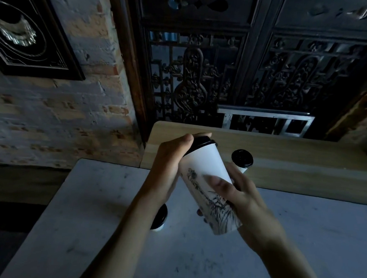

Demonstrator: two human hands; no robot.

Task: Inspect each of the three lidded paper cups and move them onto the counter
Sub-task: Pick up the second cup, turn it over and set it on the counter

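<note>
I hold a tall white paper cup [207, 161] with a black lid and an ink drawing on its side, tilted with the lid pointing away and to the left, above the grey marble table [301, 242]. My left hand [170, 159] grips the lid end. My right hand [237, 198] wraps the lower body. A second lidded cup [242, 158] stands upright on the wooden counter [306, 159] just behind my right hand. A third lidded cup [160, 220] stands on the marble table, partly hidden under my left forearm.
The wooden counter runs across the far side of the marble table, slightly higher. Behind it stand dark carved wooden screens [247, 67] and a metal frame [265, 122]. A brick wall [61, 120] with a framed picture [28, 32] is on the left.
</note>
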